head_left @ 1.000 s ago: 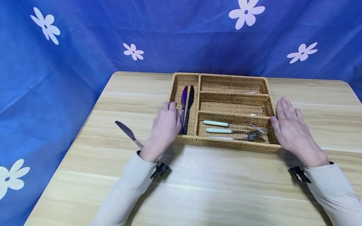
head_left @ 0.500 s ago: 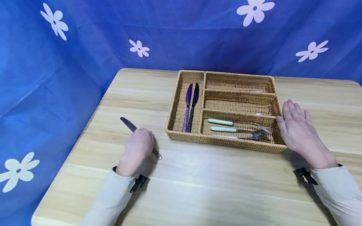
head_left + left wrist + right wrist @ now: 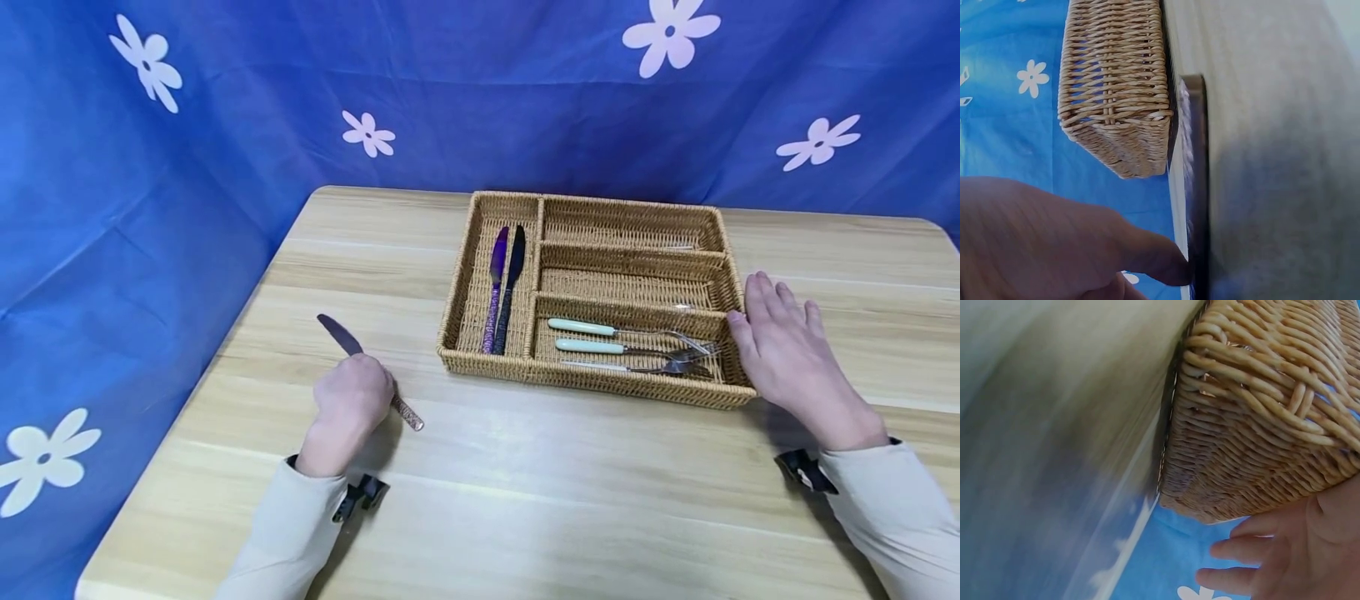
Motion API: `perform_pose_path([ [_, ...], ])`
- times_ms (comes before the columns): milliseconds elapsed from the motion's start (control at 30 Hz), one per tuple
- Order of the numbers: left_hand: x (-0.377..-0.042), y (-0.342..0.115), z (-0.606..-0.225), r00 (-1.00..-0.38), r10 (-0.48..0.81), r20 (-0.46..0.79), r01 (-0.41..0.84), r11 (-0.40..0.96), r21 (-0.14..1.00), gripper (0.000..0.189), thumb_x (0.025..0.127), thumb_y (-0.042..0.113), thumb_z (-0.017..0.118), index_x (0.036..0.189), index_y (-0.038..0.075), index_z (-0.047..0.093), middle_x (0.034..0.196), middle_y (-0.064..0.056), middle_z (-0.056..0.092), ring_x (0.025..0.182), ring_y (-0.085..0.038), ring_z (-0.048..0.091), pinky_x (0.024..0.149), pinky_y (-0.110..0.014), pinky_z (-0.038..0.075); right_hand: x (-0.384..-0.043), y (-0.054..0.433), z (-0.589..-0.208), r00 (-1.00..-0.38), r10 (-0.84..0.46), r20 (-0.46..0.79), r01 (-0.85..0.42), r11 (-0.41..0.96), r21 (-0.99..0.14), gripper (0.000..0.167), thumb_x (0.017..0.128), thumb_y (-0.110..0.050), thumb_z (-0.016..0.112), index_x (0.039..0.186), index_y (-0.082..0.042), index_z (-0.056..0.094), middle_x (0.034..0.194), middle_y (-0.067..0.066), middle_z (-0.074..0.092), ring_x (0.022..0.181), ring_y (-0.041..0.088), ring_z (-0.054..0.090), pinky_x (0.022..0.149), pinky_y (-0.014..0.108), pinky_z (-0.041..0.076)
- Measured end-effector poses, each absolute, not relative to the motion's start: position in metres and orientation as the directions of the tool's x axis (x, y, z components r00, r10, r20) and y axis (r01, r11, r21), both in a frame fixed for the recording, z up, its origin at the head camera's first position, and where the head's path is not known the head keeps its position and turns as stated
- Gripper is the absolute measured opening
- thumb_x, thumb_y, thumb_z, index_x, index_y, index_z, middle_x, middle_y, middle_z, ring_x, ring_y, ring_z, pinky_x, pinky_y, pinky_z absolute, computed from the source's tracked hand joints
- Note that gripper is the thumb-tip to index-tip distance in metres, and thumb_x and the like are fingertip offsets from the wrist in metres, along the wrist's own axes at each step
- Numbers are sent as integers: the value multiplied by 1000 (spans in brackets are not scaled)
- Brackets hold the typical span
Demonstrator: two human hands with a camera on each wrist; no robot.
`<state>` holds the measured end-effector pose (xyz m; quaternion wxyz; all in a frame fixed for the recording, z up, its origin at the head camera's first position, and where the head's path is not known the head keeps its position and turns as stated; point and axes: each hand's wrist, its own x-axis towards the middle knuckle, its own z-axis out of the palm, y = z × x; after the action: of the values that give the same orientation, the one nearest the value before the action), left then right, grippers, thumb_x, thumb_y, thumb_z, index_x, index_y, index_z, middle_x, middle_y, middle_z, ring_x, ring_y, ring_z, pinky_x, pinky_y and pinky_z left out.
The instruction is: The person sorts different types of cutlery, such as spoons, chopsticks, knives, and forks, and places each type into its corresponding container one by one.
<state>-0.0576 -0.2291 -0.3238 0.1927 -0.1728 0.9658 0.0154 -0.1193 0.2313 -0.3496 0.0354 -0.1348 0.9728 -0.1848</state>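
Observation:
On the left of the table, my left hand [image 3: 354, 390] lies over a table knife with a dark blade [image 3: 340, 334] and a textured handle [image 3: 407, 412]. Its fingers are curled around the middle of the knife, and in the left wrist view the thumb [image 3: 1154, 253] touches the handle [image 3: 1197, 156]. My right hand [image 3: 791, 354], fingers extended, rests against the right side of the wicker cutlery tray [image 3: 600, 388]. A purple knife [image 3: 495, 287] and a black knife [image 3: 511, 287] lie side by side in the tray's left compartment.
Several forks, two with mint green handles [image 3: 588, 346], lie in the front right compartment. Small shiny bits show in the compartments behind it. A blue cloth [image 3: 480, 92] with white flowers hangs behind the wooden table [image 3: 525, 500] and on its left.
My left hand has moved from the tray's left compartment leftward and down to the loose knife, and its fingers have closed on it. The right hand stays at the tray's side.

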Motion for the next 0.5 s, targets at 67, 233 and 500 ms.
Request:
perform_pose_path([
  [67,-58,-231,-324,-869,-327,-371,-345,938,-20,42,99,20,41,100,-19,56,94,-31,63,82,-40,65,68,-51,55,-119,232,-350,-961,-275,-19,-248,894,-374,63,106,-35,15,150,8,-2,155,31,-2,139,55,0,110,65,-12],
  [233,-58,-233,-324,-901,-299,-315,-325,945,32,29,90,17,50,83,-10,57,81,-25,62,70,-34,63,63,-49,55,-119,232,-351,-961,-275,-16,-248,890,-383,63,106,-35,15,150,7,-2,156,31,-1,139,56,2,110,67,-9],
  [500,-55,-230,-328,-970,-172,-171,-196,971,137,19,86,7,54,76,-9,53,69,-22,57,59,-33,59,54,-46,54,-119,233,-351,-961,-274,-34,-238,883,-404,63,106,-35,14,150,6,-4,155,31,-2,138,56,4,109,70,-4],
])
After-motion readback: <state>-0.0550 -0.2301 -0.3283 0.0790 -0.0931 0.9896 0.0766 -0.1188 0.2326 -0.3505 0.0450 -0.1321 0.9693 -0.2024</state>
